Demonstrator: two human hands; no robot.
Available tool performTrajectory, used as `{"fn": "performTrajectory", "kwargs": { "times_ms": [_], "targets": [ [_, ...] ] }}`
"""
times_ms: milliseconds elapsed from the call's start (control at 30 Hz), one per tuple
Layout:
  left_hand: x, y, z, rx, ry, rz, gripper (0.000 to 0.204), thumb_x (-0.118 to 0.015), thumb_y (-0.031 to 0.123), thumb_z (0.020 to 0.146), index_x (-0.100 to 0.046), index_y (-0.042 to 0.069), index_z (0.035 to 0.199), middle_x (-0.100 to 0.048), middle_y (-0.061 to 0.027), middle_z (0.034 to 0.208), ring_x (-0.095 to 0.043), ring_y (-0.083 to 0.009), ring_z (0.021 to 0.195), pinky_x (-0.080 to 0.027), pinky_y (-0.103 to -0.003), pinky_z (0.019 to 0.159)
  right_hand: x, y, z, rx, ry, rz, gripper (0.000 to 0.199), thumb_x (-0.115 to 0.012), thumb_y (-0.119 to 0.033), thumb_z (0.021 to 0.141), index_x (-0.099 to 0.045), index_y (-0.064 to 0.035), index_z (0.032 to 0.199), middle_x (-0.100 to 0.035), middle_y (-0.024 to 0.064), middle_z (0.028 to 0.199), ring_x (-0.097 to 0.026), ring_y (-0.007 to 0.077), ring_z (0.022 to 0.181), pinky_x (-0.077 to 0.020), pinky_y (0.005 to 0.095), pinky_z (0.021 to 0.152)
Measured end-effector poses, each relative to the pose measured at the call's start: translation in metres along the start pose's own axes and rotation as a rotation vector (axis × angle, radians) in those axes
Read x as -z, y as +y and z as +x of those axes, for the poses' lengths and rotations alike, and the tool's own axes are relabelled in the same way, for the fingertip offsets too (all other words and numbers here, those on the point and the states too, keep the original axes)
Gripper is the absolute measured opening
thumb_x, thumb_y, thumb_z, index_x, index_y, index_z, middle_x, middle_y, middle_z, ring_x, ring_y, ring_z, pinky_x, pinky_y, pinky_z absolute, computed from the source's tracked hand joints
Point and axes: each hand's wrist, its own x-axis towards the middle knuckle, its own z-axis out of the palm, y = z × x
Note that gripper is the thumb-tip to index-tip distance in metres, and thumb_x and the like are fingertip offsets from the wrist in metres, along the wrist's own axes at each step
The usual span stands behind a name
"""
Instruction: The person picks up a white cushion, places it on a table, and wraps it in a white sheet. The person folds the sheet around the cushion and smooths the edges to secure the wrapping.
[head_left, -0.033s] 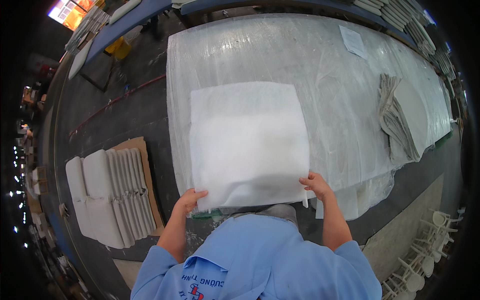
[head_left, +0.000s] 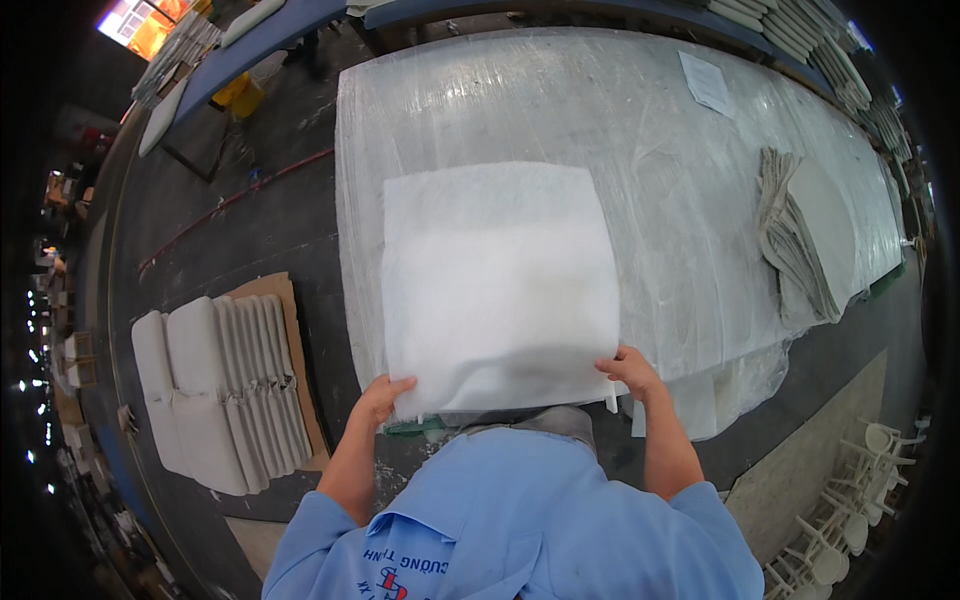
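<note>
White padding sheet [head_left: 498, 285]: flat on the plastic-covered table [head_left: 690, 170], near edge at the person's body. Left hand [head_left: 382, 397] and right hand [head_left: 630, 371] each pinch a near corner, fingers closed. Position unchanged. Grey cover stack [head_left: 805, 235] well apart.

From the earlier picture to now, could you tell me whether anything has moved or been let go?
Nothing has visibly changed. The left hand and the right hand grip the near corners of the white padded sheet exactly as before, lying on the plastic-covered table. The grey fabric stack and the white cushion pile stayed put.
</note>
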Motion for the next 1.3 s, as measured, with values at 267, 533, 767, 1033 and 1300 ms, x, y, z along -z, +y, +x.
{"fn": "performTrajectory", "kwargs": {
  "times_ms": [267,533,767,1033,1300],
  "targets": [
    [-0.007,-0.008,-0.001,-0.280,0.285,0.033,0.040,-0.064,0.023,0.100,-0.061,-0.001,0.132,-0.071,-0.0137,0.118,-0.068,-0.0225,0.105,-0.055,-0.041,0.091,-0.016,-0.001,0.012,0.366,0.307,0.428,0.032,-0.070,-0.026,0.096,-0.072,-0.0004,0.115,-0.075,0.0059,0.101,-0.068,0.0172,0.089,-0.0518,0.0357,0.077],
    [-0.025,-0.048,0.012,-0.423,0.402,0.195,0.038,-0.063,0.017,0.099,-0.063,-0.004,0.131,-0.072,-0.0150,0.113,-0.069,-0.0245,0.101,-0.053,-0.037,0.089,-0.019,0.074,0.031,0.386,0.780,-0.308,0.026,-0.068,-0.023,0.093,-0.067,0.0025,0.096,-0.070,0.0166,0.084,-0.064,0.0223,0.078,-0.0495,0.0390,0.074],
    [-0.006,-0.051,0.009,-0.402,0.351,0.397,0.037,-0.064,0.015,0.098,-0.064,-0.004,0.130,-0.072,-0.0157,0.118,-0.068,-0.0235,0.107,-0.052,-0.036,0.093,-0.017,0.084,0.020,0.278,0.703,-0.296,0.036,-0.065,-0.034,0.096,-0.064,0.0025,0.094,-0.065,0.0208,0.082,-0.062,0.0338,0.077,-0.0474,0.0440,0.073],
    [-0.008,-0.041,0.011,-0.336,0.285,0.166,0.035,-0.064,0.026,0.101,-0.067,-0.003,0.120,-0.072,-0.0093,0.109,-0.065,-0.0177,0.096,-0.051,-0.035,0.085,-0.017,0.077,0.021,0.304,0.719,-0.146,0.035,-0.058,-0.029,0.104,-0.065,0.0029,0.093,-0.059,0.0046,0.074,-0.051,0.0122,0.074,-0.0446,0.0347,0.069],
    [-0.021,-0.032,0.040,-0.595,0.714,0.236,0.035,-0.057,0.031,0.105,-0.064,-0.002,0.094,-0.064,-0.0124,0.081,-0.056,-0.0231,0.076,-0.046,-0.041,0.074,-0.020,0.074,0.037,0.368,0.777,-0.172,0.027,-0.060,-0.026,0.102,-0.066,-0.0001,0.097,-0.064,0.0084,0.078,-0.058,0.0171,0.074,-0.0477,0.0347,0.072]
  ]
}}
